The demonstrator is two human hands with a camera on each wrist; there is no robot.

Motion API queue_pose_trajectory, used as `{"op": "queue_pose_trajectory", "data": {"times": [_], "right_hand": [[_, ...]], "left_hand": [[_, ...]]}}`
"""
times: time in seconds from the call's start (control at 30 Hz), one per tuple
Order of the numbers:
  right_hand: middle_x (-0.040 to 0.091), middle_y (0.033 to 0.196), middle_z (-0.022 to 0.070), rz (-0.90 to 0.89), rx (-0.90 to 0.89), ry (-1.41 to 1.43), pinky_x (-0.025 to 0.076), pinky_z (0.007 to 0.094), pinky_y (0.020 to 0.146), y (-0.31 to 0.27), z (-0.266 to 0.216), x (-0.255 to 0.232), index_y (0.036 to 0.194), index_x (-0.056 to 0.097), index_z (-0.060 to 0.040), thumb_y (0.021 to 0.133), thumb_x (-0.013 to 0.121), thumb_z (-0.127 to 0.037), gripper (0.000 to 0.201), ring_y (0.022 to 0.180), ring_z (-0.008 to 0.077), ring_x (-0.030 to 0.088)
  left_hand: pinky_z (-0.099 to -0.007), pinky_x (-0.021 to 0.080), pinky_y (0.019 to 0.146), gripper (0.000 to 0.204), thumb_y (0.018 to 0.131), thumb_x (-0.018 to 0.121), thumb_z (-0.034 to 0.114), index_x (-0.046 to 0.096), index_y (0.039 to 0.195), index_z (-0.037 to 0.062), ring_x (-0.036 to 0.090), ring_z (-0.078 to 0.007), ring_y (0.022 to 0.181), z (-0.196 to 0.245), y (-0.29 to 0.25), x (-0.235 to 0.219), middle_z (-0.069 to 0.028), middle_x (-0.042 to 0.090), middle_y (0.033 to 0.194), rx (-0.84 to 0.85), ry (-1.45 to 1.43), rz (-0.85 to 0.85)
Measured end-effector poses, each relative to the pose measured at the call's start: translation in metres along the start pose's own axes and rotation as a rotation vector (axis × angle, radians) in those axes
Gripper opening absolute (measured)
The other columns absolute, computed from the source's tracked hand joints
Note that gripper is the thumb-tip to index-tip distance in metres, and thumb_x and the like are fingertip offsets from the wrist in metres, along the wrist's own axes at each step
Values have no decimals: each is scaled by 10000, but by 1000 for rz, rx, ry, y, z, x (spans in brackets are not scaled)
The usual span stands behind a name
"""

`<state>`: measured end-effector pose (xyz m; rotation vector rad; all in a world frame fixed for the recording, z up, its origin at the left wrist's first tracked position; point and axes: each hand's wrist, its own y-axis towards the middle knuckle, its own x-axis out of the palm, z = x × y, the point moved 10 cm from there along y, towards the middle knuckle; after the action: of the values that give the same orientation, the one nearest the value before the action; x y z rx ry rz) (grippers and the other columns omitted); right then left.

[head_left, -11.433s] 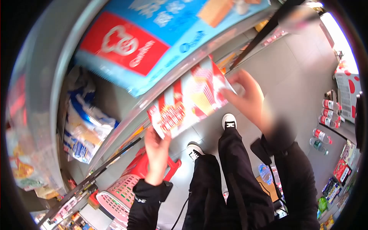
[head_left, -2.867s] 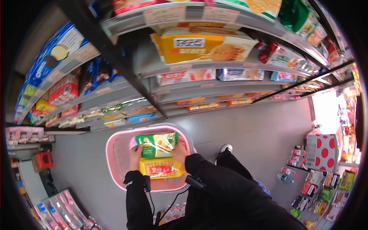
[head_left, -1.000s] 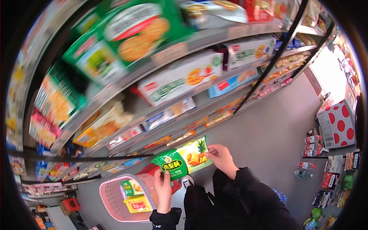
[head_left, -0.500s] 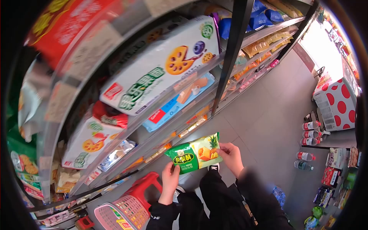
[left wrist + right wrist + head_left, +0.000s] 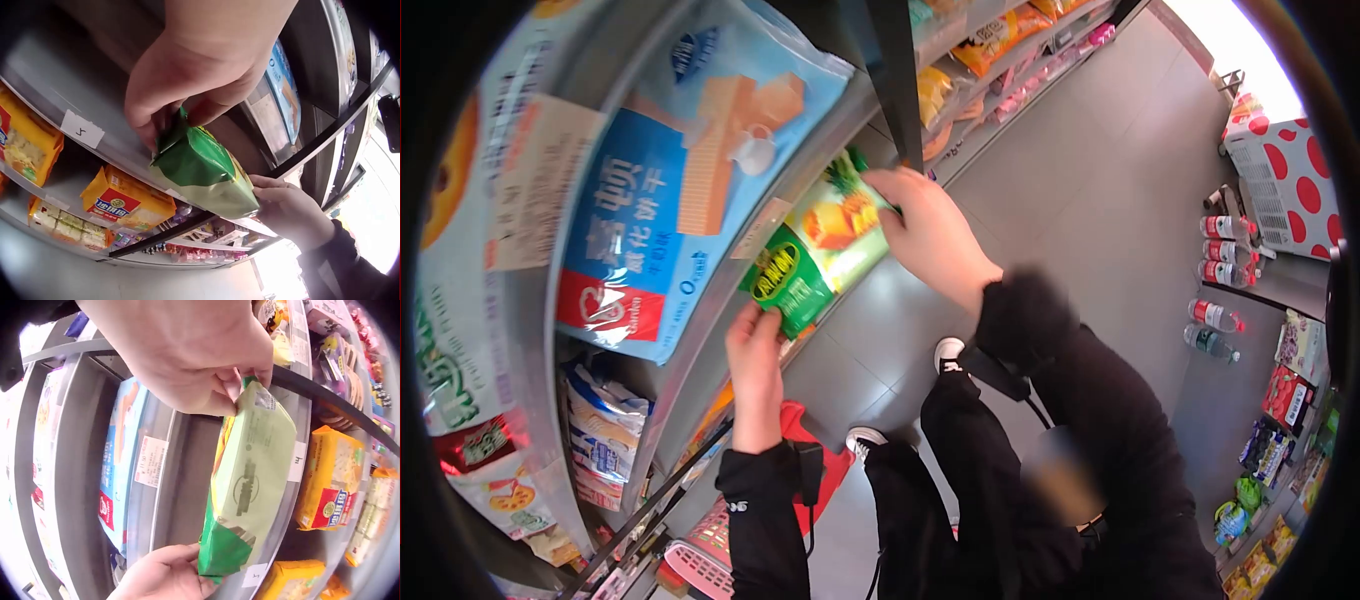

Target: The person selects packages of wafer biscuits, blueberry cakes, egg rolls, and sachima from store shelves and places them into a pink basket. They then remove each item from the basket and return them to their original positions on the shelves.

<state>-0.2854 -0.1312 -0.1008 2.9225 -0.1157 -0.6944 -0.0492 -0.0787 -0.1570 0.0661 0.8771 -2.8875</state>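
Observation:
A green and pale yellow snack packet (image 5: 820, 240) with a pineapple picture is stretched between both hands at the shelf edge. My left hand (image 5: 755, 370) pinches its lower left end; in the left wrist view the thumb and fingers of that hand (image 5: 194, 69) close on the green end of the packet (image 5: 206, 175). My right hand (image 5: 935, 235) pinches the opposite end, and the right wrist view has this hand (image 5: 187, 356) above the packet (image 5: 253, 469), fingertips on its top corner.
A blue wafer packet (image 5: 690, 180) lies on the shelf above. Yellow packets (image 5: 128, 203) stand on lower shelves. Below are a red and pink basket (image 5: 705, 550) and the person's shoes. Bottles (image 5: 1225, 250) and a dotted box (image 5: 1285, 180) stand at the right.
Both hands have carried the green packet up and left to the shelf, still gripping its two ends. The head view has moved closer to the shelves, and the basket now shows only partly.

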Motion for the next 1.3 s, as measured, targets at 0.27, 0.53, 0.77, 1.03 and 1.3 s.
{"op": "queue_pose_trajectory", "data": {"times": [0.27,0.53,0.77,1.03,1.3], "right_hand": [[544,863,213,55,-117,-105,409,356,804,48,4,38,911,487,65,612,512,7,305,943,332,474],[487,1018,199,-51,-71,-609,373,372,867,80,41,75,971,487,48,702,544,-139,333,1011,324,459],[457,1106,170,58,-114,-753,231,460,970,82,21,60,1073,499,-29,672,515,-101,408,1108,344,344],[367,1215,225,44,-266,-348,320,395,938,40,-1,59,1084,441,40,694,453,-12,394,1150,361,336],[387,1185,224,-424,82,-104,348,411,904,-147,5,109,1044,471,-12,720,499,3,325,1070,388,394]], "left_hand": [[-254,363,693,271,746,504,-5,502,1015,24,456,-123,841,19,59,-4,-40,505,985,202,-12,95],[-273,341,830,300,830,474,32,446,1129,40,441,-135,1000,13,99,13,-48,479,1117,231,46,51],[-306,338,906,292,825,524,58,446,1105,41,438,-143,1015,13,106,21,-52,481,1099,161,-153,118],[-270,323,890,382,821,538,91,404,1170,15,433,-128,990,13,79,7,-41,479,1072,371,-56,52],[-305,420,825,299,843,437,39,431,1141,12,511,-165,944,-91,-74,-20,-68,504,1073,120,-51,69]]}}
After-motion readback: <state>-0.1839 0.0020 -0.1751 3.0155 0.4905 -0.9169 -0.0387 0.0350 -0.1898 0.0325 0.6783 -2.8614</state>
